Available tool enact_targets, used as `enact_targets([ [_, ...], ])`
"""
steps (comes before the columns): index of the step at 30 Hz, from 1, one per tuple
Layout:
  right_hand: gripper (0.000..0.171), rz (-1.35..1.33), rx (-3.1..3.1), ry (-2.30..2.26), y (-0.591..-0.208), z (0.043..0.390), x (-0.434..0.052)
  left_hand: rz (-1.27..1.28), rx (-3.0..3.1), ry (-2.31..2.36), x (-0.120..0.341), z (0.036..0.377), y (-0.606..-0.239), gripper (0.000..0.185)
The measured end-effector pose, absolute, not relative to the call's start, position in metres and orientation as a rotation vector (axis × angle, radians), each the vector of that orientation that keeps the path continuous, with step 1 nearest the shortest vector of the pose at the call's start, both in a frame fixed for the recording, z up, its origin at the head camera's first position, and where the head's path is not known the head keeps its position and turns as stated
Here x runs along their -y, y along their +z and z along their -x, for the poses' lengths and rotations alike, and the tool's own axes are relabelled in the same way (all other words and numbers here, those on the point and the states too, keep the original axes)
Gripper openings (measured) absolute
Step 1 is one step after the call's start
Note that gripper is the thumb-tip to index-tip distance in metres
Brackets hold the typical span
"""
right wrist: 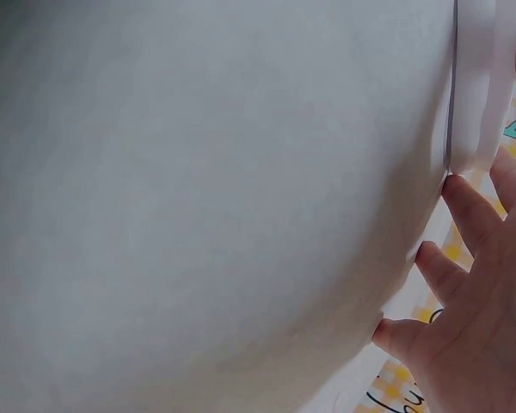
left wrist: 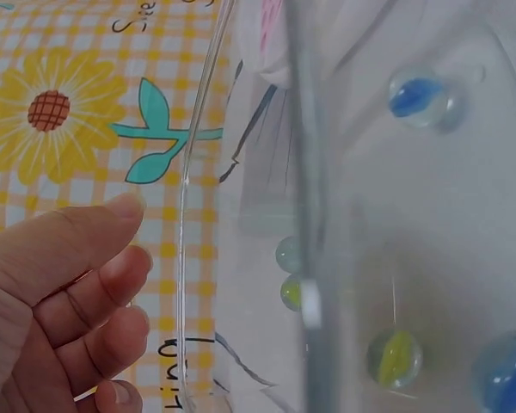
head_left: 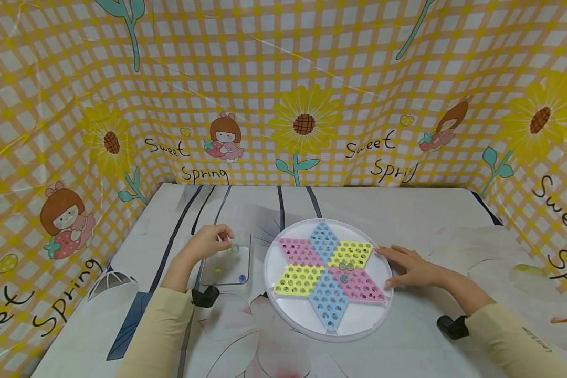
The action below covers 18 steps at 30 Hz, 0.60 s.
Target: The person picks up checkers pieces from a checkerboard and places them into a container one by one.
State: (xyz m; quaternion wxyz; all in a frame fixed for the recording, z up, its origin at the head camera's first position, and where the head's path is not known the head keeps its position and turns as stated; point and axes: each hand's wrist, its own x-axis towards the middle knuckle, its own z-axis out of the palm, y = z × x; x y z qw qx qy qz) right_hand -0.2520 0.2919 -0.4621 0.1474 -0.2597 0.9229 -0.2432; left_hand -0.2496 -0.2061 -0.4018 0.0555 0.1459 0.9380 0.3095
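Observation:
My left hand [head_left: 211, 240] hovers by the far side of a clear plastic box [head_left: 238, 287], its fingers loosely bent. In the left wrist view, no thing shows between the thumb and fingers. Inside the box lie a blue-streaked marble [left wrist: 417, 97] and a yellow-streaked marble [left wrist: 396, 359]. Two more marbles [head_left: 233, 249] show close to my fingertips; whether they are inside the box I cannot tell. My right hand [head_left: 418, 268] touches the right rim of a round white Chinese checkers board [head_left: 288, 315] with spread fingers. A few glass marbles [head_left: 344, 279] sit near the board's centre.
The board's star has pink, yellow and blue points full of small holes. Under everything lies a pale patterned tablecloth [head_left: 283, 336]. A yellow checked cloth [head_left: 245, 68] with sunflowers hangs behind and at both sides.

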Motion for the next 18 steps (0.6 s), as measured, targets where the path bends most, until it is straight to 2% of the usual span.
enact_targets([
  [18,0.082,0.712,-2.646,-0.690,-0.4613,0.2525,-0.2905,-0.459,-2.844,0.974,0.1966,0.2538,-0.3959,0.015],
])
